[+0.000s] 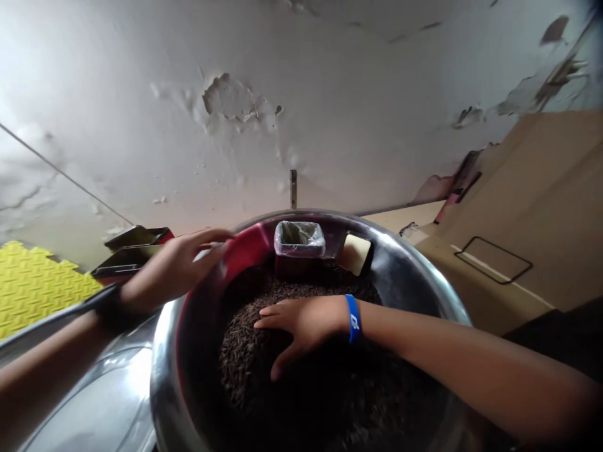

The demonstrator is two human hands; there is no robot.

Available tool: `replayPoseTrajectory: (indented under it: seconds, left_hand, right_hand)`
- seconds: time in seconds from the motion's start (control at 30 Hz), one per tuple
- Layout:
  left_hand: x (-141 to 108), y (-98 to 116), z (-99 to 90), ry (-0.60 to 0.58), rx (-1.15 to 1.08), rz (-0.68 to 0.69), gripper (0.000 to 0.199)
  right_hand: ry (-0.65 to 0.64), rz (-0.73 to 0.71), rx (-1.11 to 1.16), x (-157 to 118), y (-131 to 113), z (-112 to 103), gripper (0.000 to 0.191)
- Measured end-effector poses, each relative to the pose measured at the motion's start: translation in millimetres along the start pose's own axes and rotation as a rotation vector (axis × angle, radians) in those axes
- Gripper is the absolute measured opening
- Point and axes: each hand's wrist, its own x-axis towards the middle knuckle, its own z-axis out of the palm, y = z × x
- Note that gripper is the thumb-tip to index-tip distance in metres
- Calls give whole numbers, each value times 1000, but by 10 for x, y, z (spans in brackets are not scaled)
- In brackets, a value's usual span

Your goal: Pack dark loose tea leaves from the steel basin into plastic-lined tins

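Note:
A large metal bowl (424, 263) holds loose dark brown leaf-like pieces (238, 358). My right hand (301, 320), with a blue wristband, is spread palm down over them, fingers apart, holding nothing. My left hand (183, 263), with a black band at its wrist, is at the bowl's left rim, its fingers around the end of a red container (247, 245) that is smeared by motion. Inside the bowl's far side stands a dark red tin (289, 268) lined with a clear plastic bag (301, 242). Just right of it leans a small lid (354, 253) with a pale gold inner face.
Dark open tins (127, 260) sit left of the bowl, near a yellow foam mat (42, 282). Another shiny metal surface (103, 395) is at the lower left. Cardboard (532, 201) with a dark wire frame (494, 259) lies right. A peeling wall (330, 113) rises behind.

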Motion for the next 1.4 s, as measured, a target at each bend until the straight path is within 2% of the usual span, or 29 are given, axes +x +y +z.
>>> replayPoseTrajectory:
  seconds: [0.1,0.17,0.23,0.3,0.4,0.5,0.63,0.7,0.8,0.97,1.1,1.23,1.3,1.4]
  left_hand:
    - [748,-27,577,2,20,149,33]
    - [1157,-101,941,7,0,174,34]
    - [1382,-184,1180,14,-63,136,37]
    - [1423,-247,1274,6,-138,103,38]
    - [1327,-282,1224,-105,-170,176,42]
    - [1282,-274,1127,-125,-160,166,42]
    - [1325,-239,1102,-210,-137,204,37]
    - [1335,-219,1107,-228,-129,234,35]
    - [1324,-192,1094,-262,-131,271,34]
    - [1293,-153,1062,-317,-168,290,33]
    - [1284,-180,1096,-270,-187,297,34]
    - [1286,-242,1145,-236,-203,259,33]
    - [1289,-267,1162,-230,-185,237,33]
    - [1293,-293,1176,-207,-165,238,33]
  right_hand:
    - [69,-16,-58,-8,28,48,86]
    - [107,-7,-125,7,48,77,82]
    - [139,17,-185,28,66,101,79]
    - [167,44,-214,47,80,118,74]
    - [165,77,-215,69,106,122,68]
    - [115,104,-215,86,143,99,60]
    - [59,134,-245,70,191,-5,49]
    - [112,156,-238,26,216,-107,43]
    - [271,212,-176,-71,300,-293,38]
    - [570,390,-206,-166,627,-456,35]
    - [609,462,-330,-134,767,-421,34]
    - [661,355,-271,-71,524,-372,31]
    - [600,241,-159,-33,345,-293,31]
    - [301,57,-81,11,158,-93,49]
